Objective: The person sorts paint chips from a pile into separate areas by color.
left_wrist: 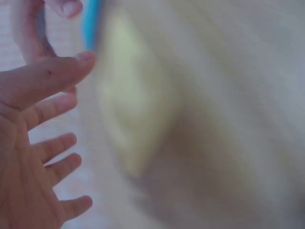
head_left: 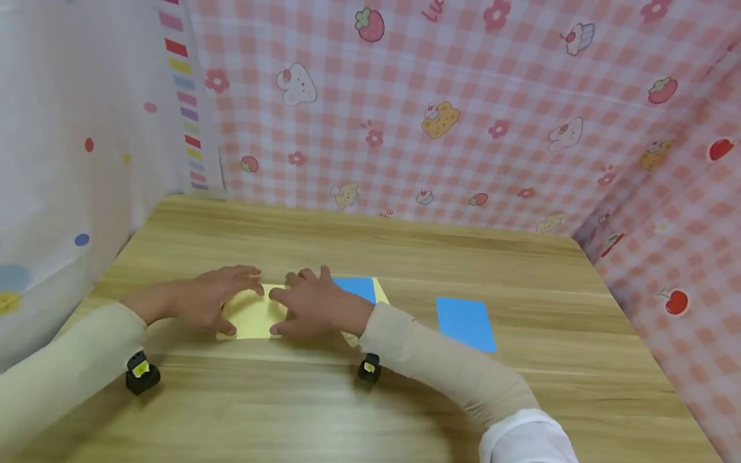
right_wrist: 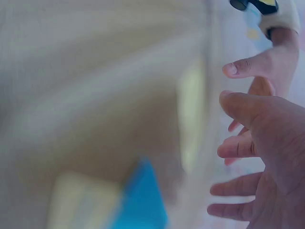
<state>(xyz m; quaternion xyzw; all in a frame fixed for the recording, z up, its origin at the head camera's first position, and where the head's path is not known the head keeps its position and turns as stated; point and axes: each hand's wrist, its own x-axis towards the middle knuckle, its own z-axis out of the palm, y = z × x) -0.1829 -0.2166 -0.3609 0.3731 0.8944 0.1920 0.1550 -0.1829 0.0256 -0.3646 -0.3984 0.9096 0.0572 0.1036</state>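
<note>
A yellow sheet of paper [head_left: 253, 317] lies on the wooden table between the two hands. At its left edge is the left hand [head_left: 208, 301], thumb and fingers spread apart. The right hand [head_left: 317, 305] lies over its right edge with the fingers apart. In the left wrist view the left hand [left_wrist: 28, 157] shows extended fingers beside the blurred yellow sheet [left_wrist: 133, 95]. The right wrist view shows the right hand [right_wrist: 276, 157] with extended fingers. Whether the fingertips touch the paper is hard to tell.
Partly hidden behind the right hand, a blue sheet [head_left: 357, 288] overlaps a yellow sheet [head_left: 380, 292]. Another blue sheet [head_left: 466, 325] lies to the right on the table [head_left: 370, 411]. Pink checked cloth [head_left: 399, 116] hangs behind and on the right; white cloth [head_left: 75, 161] hangs on the left.
</note>
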